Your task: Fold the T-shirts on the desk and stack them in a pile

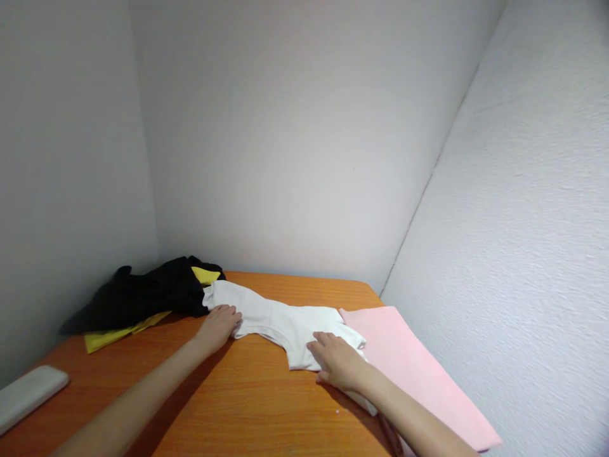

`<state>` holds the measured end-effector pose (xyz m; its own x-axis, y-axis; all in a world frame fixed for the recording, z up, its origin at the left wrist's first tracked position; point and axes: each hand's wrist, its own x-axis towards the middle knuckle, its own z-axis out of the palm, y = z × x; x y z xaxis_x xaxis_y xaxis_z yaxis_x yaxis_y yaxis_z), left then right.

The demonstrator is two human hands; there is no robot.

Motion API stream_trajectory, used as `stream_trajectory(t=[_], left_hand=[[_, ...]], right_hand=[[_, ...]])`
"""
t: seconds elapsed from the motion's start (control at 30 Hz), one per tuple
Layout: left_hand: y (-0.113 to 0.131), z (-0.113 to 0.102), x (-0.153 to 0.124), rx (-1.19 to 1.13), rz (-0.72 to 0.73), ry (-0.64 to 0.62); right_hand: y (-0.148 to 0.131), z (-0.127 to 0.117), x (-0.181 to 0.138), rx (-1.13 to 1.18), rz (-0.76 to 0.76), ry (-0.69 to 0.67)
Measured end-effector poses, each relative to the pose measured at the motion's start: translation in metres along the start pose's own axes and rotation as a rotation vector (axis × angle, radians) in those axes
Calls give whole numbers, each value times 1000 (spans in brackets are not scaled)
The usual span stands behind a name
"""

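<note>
White garment (pixel 271 317): lies in a wide, uneven strip across the tabletop (pixel 247 406), between the dark pile on your left and the pink sheet (pixel 423 374) on your right.
Left hand (pixel 219 329): palm down at the garment's left end, fingers touching its near edge; you cannot tell from this view whether the fingertips pinch the fabric or only press it.
Right hand (pixel 337 360): open, fingers apart, resting on the garment's right part without gripping.
Garment's left end: reaches the black cloth (pixel 157 289) and seems to touch it.
Garment's right end: comes up against the pink sheet, with a white flap running down beneath your right forearm.
Done: the white garment is laid out lengthwise, its middle fairly flat, a curved edge facing you.
Left: its outline is irregular, the right end looks loosely bunched, and you have no neat, compact shape; judged by this alone, the work looks only partway along.
Far left: black cloth sits heaped, with yellow cloth (pixel 114 338) showing below it.
Near left: a white object (pixel 31 393) lies on the tabletop, cut off by the view, well apart from your hands.
</note>
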<state>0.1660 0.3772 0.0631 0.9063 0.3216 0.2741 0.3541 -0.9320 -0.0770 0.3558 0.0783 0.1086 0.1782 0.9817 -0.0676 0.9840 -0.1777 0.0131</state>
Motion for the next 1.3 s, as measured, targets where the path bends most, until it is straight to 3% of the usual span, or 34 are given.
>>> stream_trajectory(t=[0.73,1.07,1.17,1.3], left_hand=[[2,-3,-6,-9,22,3],[-4,-11,-3,-183,-77,55],[-7,-21,-1,-277,-108,101],[-6,-41,7,-405,-123,186]], right_hand=[[-3,-1,-3,-29,50,94],[2,-2,-2,85,132,129],[7,-14,-1,187,167,203],[19,-35,1,335,149,404]])
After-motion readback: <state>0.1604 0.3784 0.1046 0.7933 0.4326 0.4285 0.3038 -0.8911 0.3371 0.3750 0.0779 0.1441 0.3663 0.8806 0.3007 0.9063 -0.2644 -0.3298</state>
